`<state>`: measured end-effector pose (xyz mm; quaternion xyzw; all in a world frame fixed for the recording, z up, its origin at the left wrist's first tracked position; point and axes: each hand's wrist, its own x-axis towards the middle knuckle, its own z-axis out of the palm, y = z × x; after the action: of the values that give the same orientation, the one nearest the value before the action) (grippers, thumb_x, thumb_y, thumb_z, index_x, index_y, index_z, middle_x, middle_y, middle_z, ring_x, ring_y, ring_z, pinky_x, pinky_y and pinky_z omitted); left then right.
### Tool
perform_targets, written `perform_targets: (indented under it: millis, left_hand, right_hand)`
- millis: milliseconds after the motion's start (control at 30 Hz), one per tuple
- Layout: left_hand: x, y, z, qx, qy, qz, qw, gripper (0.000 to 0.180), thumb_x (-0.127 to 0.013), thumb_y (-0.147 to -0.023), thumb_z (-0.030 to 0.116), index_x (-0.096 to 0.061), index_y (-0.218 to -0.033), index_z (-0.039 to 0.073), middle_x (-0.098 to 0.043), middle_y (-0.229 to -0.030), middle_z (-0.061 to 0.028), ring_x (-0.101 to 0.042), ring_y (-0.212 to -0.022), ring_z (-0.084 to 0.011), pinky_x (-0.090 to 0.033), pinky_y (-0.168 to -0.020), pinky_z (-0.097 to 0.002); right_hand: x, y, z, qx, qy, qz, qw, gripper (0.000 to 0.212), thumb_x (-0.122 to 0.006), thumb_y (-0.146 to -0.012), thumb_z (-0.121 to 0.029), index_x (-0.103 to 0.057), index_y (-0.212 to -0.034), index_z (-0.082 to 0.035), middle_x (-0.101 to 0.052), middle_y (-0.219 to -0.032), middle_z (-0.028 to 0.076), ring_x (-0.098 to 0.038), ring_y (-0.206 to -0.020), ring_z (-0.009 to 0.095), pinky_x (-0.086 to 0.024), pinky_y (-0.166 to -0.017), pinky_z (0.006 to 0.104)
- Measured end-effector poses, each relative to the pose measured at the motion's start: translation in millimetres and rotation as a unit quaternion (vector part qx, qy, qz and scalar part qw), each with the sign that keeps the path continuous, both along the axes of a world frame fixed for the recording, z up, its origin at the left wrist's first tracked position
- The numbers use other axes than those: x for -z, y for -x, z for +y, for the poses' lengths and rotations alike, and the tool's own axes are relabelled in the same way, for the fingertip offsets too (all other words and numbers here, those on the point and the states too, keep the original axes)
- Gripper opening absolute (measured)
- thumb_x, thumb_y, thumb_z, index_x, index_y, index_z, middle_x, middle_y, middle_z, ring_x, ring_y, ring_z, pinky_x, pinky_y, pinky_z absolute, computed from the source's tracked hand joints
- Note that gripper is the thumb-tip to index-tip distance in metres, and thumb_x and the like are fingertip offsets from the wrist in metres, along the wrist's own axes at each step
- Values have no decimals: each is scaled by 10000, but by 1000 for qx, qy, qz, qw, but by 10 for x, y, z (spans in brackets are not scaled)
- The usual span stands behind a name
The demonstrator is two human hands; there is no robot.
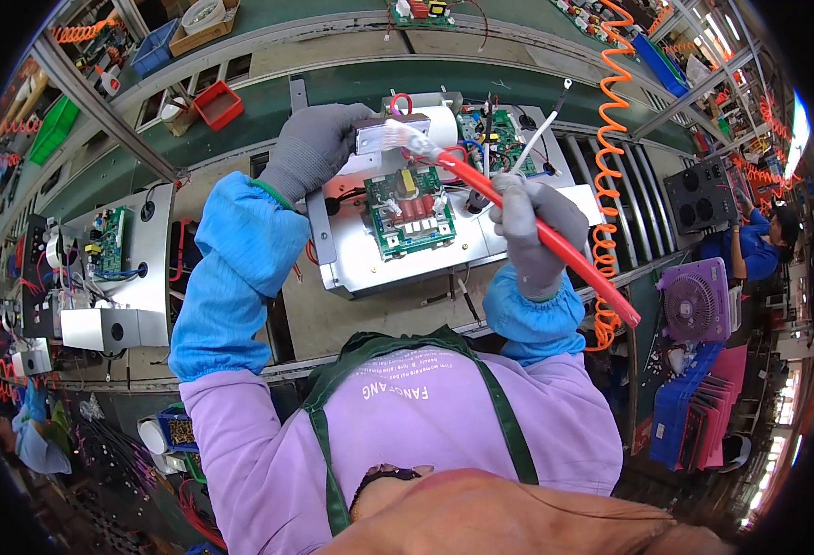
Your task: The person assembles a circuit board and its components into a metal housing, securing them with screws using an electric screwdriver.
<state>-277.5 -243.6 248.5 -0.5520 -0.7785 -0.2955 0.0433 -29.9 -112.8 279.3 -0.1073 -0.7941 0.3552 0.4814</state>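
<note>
My right hand (pixel 538 227), in a grey glove, is wrapped round the long red handle of a brush (pixel 555 242). White bristles at the far end of that brush lie against a flat block (pixel 405 126) with a dark top edge and a pale face. At the block's left side my left hand (pixel 313 153), also gloved in grey, is closed on its edge; the fingertips are partly hidden. Below the block, a green circuit board (pixel 410 215) with red and yellow parts sits on a silver metal chassis (pixel 351 264). A grey metal bar (pixel 319 217) runs under my left wrist.
A second green circuit board (pixel 509 139) and a white cylinder (pixel 437 126) stand at the chassis's far side. An orange coiled hose (pixel 608 176) hangs to the right, near a purple fan (pixel 694 303). Another chassis (pixel 154 268) is on the left; a red bin (pixel 217 104) stands beyond.
</note>
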Motion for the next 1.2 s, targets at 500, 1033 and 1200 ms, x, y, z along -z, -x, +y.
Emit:
perform_targets:
  millis: [500, 1033, 1200]
  left_hand:
    - [-11, -5, -33, 7, -6, 5, 1000, 222, -572, -863, 113, -637, -1075, 131, -665, -906, -131, -649, -827, -297, -526, -743, -368]
    - [-473, -903, -1085, 170, -155, -248, 941, 322, -622, -876, 206, -619, -1143, 26, -616, -1109, -102, -592, -982, -174, -472, -837, -322]
    - [-124, -1396, -1575, 64, -340, -588, 731, 421, -628, -874, 317, -601, -1168, 18, -605, -1096, -85, -560, -1035, -168, -420, -934, -323]
  right_hand:
    - [-59, -91, 109, -114, 78, 153, 978, 192, -647, -789, 26, -598, -973, 41, -624, -790, 87, -591, -602, 126, -489, -523, 261]
    - [-85, 289, -526, -239, -229, 61, 942, 311, -596, -747, -97, -597, -1031, 30, -618, -868, 170, -610, -752, 299, -502, -668, 369]
    - [-12, 609, -1169, -402, -267, 53, 874, 337, -681, -742, -110, -530, -1034, -36, -624, -879, 163, -604, -697, 298, -477, -620, 383]
